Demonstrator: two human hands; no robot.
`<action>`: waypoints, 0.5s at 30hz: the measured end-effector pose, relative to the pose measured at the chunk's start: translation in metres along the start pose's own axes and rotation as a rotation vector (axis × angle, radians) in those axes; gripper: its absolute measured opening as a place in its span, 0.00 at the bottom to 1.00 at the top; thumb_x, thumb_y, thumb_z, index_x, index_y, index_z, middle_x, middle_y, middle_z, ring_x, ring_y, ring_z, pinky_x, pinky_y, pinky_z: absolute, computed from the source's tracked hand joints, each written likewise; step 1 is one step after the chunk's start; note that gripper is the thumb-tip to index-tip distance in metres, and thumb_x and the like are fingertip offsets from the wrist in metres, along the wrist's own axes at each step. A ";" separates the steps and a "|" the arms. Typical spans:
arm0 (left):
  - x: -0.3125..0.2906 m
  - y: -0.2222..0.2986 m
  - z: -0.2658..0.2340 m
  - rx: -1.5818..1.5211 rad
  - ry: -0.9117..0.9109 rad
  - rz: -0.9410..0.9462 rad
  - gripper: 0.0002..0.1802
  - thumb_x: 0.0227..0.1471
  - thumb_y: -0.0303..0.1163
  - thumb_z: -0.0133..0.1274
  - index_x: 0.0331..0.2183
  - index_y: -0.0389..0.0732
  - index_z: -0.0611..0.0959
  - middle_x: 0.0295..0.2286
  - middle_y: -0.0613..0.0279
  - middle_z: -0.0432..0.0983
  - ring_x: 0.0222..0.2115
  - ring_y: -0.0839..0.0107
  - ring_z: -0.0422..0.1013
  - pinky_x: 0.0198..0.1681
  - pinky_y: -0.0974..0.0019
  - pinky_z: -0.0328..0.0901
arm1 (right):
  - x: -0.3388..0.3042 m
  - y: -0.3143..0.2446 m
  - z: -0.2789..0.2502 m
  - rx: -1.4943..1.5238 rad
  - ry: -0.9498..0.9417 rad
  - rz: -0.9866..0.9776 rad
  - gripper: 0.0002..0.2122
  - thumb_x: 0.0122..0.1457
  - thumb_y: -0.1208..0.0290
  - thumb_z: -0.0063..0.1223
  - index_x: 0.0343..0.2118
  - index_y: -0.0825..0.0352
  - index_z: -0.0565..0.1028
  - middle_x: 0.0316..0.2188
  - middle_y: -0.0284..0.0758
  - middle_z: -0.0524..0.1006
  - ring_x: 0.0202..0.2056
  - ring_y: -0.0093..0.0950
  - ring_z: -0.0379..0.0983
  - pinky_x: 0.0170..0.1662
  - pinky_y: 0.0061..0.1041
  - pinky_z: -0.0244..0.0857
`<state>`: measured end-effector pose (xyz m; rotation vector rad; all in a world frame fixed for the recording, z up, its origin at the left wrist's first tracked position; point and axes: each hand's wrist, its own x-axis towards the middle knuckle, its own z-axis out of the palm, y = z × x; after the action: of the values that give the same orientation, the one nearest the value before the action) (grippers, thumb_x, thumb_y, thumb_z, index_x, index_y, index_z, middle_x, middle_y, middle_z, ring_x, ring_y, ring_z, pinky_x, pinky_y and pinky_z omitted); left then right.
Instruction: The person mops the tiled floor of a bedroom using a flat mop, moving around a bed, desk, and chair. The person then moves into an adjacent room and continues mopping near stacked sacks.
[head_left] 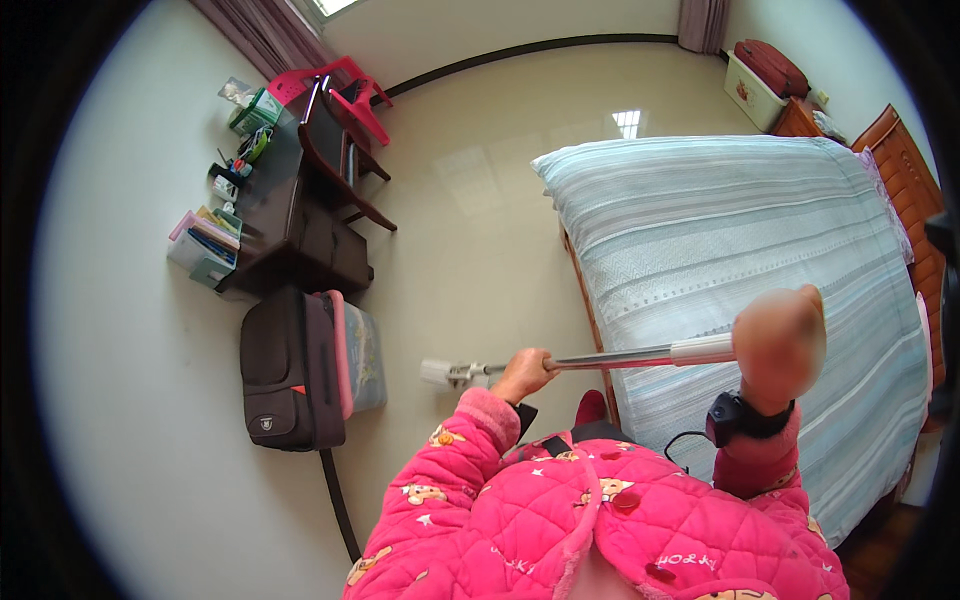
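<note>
A long-handled mop (630,357) lies slantwise across my front, with a metal pole and a white grip near its upper end. My left hand (525,375) is wrapped round the lower part of the pole. Up on the right, over the bed, my right hand (782,345) is closed round the grip's end; it looks blurred. Just beyond my left hand, the pale mop head (437,372) is low over the floor, slightly smeared; whether it touches is hard to tell. A dark strap device (745,418) sits on my right wrist.
The bed (700,230) with a striped cover stands close on my right. To the left are a dark suitcase (285,375), a clear plastic bin (363,355), a dark desk (270,205) and a wooden chair (335,165). A pink plastic chair (365,115) stands farther back.
</note>
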<state>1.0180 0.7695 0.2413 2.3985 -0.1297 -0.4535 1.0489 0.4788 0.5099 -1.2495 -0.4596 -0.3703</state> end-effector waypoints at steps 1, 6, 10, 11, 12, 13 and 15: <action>0.018 0.007 -0.002 0.011 0.023 0.020 0.14 0.39 0.39 0.61 0.22 0.38 0.79 0.23 0.47 0.74 0.28 0.47 0.71 0.31 0.52 0.65 | 0.004 -0.004 -0.008 -0.235 0.031 -0.068 0.07 0.54 0.73 0.43 0.25 0.66 0.60 0.11 0.30 0.60 0.11 0.22 0.52 0.14 0.22 0.52; 0.097 0.029 -0.013 0.041 0.156 0.177 0.11 0.35 0.32 0.61 0.23 0.38 0.78 0.22 0.48 0.73 0.28 0.49 0.70 0.31 0.53 0.65 | 0.027 -0.016 -0.020 0.211 -0.128 -0.096 0.04 0.54 0.77 0.49 0.27 0.66 0.65 0.11 0.29 0.63 0.10 0.23 0.57 0.15 0.23 0.57; 0.163 0.033 -0.029 0.018 0.199 0.238 0.09 0.35 0.28 0.59 0.24 0.38 0.78 0.25 0.51 0.74 0.31 0.51 0.69 0.35 0.55 0.65 | 0.047 -0.008 -0.014 0.147 -0.208 -0.103 0.03 0.56 0.76 0.49 0.27 0.65 0.68 0.11 0.28 0.66 0.12 0.21 0.63 0.20 0.25 0.64; 0.181 0.032 -0.033 0.012 0.209 0.257 0.08 0.35 0.27 0.59 0.24 0.38 0.78 0.26 0.51 0.74 0.32 0.51 0.69 0.36 0.56 0.65 | 0.052 -0.003 -0.012 0.107 -0.216 -0.104 0.03 0.56 0.76 0.49 0.27 0.65 0.68 0.11 0.28 0.66 0.12 0.21 0.63 0.20 0.25 0.64; 0.198 0.031 -0.034 -0.006 0.274 0.313 0.08 0.34 0.25 0.58 0.24 0.38 0.78 0.25 0.52 0.73 0.32 0.51 0.68 0.35 0.56 0.65 | 0.057 0.003 -0.010 0.090 -0.233 -0.108 0.02 0.55 0.78 0.48 0.28 0.65 0.69 0.12 0.29 0.66 0.13 0.22 0.64 0.24 0.28 0.66; 0.217 0.029 -0.037 -0.014 0.284 0.351 0.08 0.33 0.25 0.58 0.24 0.38 0.77 0.25 0.52 0.73 0.31 0.51 0.68 0.35 0.56 0.65 | 0.063 0.009 -0.006 0.060 -0.227 -0.099 0.02 0.55 0.78 0.48 0.27 0.65 0.69 0.12 0.29 0.67 0.13 0.22 0.64 0.24 0.28 0.66; 0.255 0.023 -0.047 -0.015 0.293 0.417 0.08 0.33 0.24 0.57 0.23 0.38 0.77 0.25 0.52 0.72 0.31 0.51 0.68 0.35 0.56 0.65 | 0.074 0.024 0.002 -0.010 -0.213 -0.100 0.02 0.54 0.79 0.47 0.27 0.66 0.69 0.12 0.29 0.67 0.14 0.24 0.65 0.26 0.30 0.66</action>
<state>1.2737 0.7272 0.2157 2.3102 -0.4790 0.0886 1.1238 0.4863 0.5298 -1.2849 -0.7042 -0.3256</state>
